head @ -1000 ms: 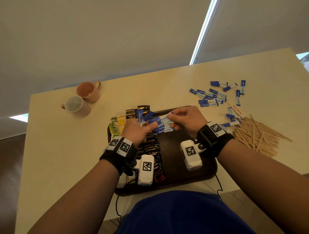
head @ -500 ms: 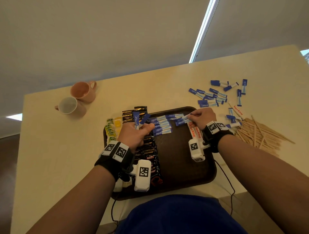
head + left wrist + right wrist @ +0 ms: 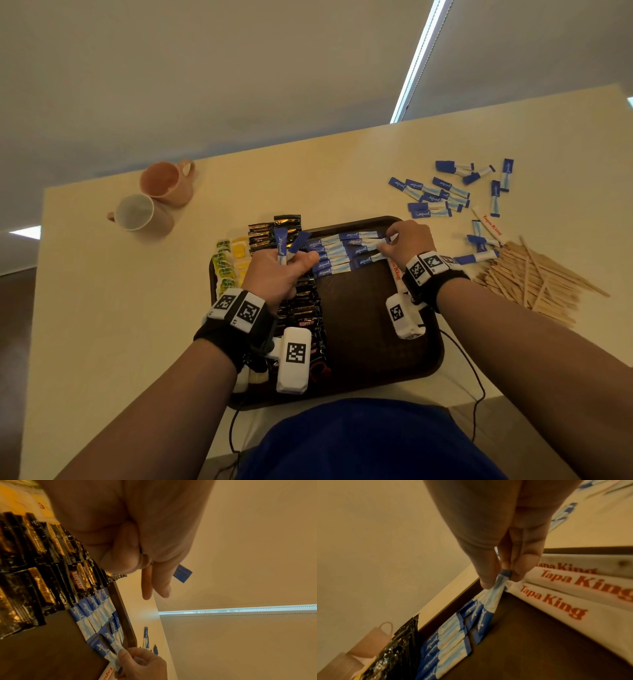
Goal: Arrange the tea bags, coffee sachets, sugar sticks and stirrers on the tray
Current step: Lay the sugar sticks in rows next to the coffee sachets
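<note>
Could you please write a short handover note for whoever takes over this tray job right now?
Left hand holds two blue sugar sticks upright over the tray.
Right hand pinches the ends of sugar sticks in the second column at the tray's far edge.
Done: tea bags, coffee sachets and a first column of sugar sticks laid on the tray.
Left: loose sugar sticks and wooden stirrers on the table, right of the tray.

Sugar sticks (image 3: 82,609): "equal"; coffee sachets (image 3: 78,580): "KOPIKO"; white wrappers (image 3: 570,582): "Tapa King".
</note>
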Action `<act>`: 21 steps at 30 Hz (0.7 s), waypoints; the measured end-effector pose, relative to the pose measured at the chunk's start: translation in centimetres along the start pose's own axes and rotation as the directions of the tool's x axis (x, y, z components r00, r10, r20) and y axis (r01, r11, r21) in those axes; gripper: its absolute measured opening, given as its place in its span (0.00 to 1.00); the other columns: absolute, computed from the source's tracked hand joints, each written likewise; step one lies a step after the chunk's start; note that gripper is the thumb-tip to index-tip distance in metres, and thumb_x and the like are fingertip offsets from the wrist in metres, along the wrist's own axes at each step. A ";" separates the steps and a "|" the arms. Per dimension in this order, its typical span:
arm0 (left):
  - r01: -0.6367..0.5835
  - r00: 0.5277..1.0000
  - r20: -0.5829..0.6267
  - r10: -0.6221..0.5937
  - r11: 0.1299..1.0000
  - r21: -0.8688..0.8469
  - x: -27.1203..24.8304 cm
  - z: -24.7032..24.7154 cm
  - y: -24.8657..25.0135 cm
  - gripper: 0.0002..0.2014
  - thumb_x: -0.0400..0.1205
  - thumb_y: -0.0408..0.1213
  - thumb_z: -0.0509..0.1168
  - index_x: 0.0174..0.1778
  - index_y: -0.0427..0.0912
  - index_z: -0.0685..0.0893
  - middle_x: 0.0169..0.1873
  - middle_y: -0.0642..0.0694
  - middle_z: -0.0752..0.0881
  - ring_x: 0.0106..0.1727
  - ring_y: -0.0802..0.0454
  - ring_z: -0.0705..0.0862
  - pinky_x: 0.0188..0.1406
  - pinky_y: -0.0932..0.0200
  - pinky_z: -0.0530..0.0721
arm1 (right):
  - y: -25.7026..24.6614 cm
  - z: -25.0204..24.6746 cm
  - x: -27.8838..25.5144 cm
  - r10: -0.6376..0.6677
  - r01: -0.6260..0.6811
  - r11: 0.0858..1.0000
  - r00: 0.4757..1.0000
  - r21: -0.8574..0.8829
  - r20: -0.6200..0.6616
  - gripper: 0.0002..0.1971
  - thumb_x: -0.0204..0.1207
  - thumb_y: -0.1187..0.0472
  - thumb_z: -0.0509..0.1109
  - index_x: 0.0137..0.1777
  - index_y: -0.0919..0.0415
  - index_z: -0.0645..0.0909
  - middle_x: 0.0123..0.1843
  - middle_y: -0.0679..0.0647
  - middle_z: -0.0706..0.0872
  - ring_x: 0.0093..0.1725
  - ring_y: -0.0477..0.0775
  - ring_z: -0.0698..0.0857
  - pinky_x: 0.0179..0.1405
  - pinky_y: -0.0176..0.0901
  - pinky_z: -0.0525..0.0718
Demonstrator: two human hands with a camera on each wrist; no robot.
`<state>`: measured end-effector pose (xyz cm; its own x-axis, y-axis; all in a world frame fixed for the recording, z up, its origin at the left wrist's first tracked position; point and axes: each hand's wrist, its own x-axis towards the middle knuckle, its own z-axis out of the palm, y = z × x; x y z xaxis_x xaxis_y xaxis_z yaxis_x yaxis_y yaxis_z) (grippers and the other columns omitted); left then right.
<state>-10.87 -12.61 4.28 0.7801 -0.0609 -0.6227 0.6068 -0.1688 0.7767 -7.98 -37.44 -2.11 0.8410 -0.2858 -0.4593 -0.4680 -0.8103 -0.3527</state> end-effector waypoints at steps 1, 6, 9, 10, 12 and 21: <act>-0.001 1.000 0.001 0.001 1.000 0.001 0.0 0.0 0.0 0.20 0.82 0.38 0.72 0.56 0.19 0.84 0.16 0.54 0.69 0.15 0.58 0.63 0.13 0.66 0.64 | 0.0 -0.1 -0.1 -0.007 0.007 1.000 1.000 -0.024 -0.002 0.16 0.76 0.52 0.77 0.59 0.59 0.86 0.58 0.57 0.88 0.57 0.57 0.85 0.56 0.47 0.82; 0.003 1.000 0.002 -0.003 1.000 -0.001 0.0 0.0 -0.2 0.22 0.82 0.39 0.72 0.55 0.18 0.83 0.16 0.55 0.70 0.15 0.58 0.64 0.14 0.65 0.64 | 0.0 -0.7 -0.7 -0.090 0.095 0.978 0.995 -0.185 0.036 0.15 0.77 0.51 0.76 0.59 0.57 0.85 0.57 0.57 0.86 0.57 0.57 0.84 0.57 0.48 0.83; 0.013 1.000 -0.003 -0.013 1.000 -0.017 -0.1 0.0 -0.2 0.19 0.82 0.38 0.73 0.54 0.21 0.83 0.16 0.56 0.70 0.15 0.58 0.63 0.14 0.65 0.64 | -0.4 -0.2 -1.4 -0.225 0.261 0.891 0.965 -0.372 0.138 0.15 0.78 0.50 0.74 0.63 0.51 0.86 0.62 0.54 0.82 0.64 0.58 0.78 0.62 0.51 0.81; 0.017 1.000 -0.002 -0.017 1.000 -0.019 -0.2 0.1 -0.1 0.19 0.82 0.38 0.73 0.54 0.21 0.83 0.16 0.57 0.70 0.15 0.59 0.63 0.14 0.65 0.64 | -0.5 0.2 -1.5 -0.266 0.312 0.856 0.949 -0.412 0.167 0.15 0.79 0.51 0.73 0.63 0.51 0.86 0.62 0.54 0.81 0.65 0.58 0.76 0.62 0.51 0.80; 0.022 1.000 0.000 -0.022 1.000 -0.021 -0.3 0.0 -0.2 0.20 0.82 0.38 0.73 0.55 0.19 0.82 0.15 0.57 0.70 0.15 0.59 0.63 0.14 0.65 0.64 | -0.6 0.8 -1.7 -0.307 0.372 0.808 0.928 -0.457 0.213 0.13 0.81 0.54 0.70 0.64 0.52 0.86 0.62 0.55 0.80 0.65 0.59 0.75 0.64 0.52 0.79; 0.040 0.999 -0.029 -0.040 0.999 -0.012 -0.5 -0.3 -0.3 0.16 0.82 0.38 0.73 0.53 0.25 0.84 0.15 0.56 0.71 0.15 0.58 0.65 0.15 0.63 0.65 | -1.4 0.9 -1.5 -0.360 0.412 0.816 0.911 -0.406 0.200 0.12 0.83 0.58 0.68 0.63 0.57 0.87 0.60 0.56 0.82 0.65 0.59 0.77 0.63 0.53 0.81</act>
<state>-11.41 -12.19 4.36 0.7592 -0.0255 -0.6504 0.6392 -0.1593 0.7524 -8.80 -35.38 -1.70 0.8807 0.1339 -0.4543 0.0746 -0.9864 -0.1462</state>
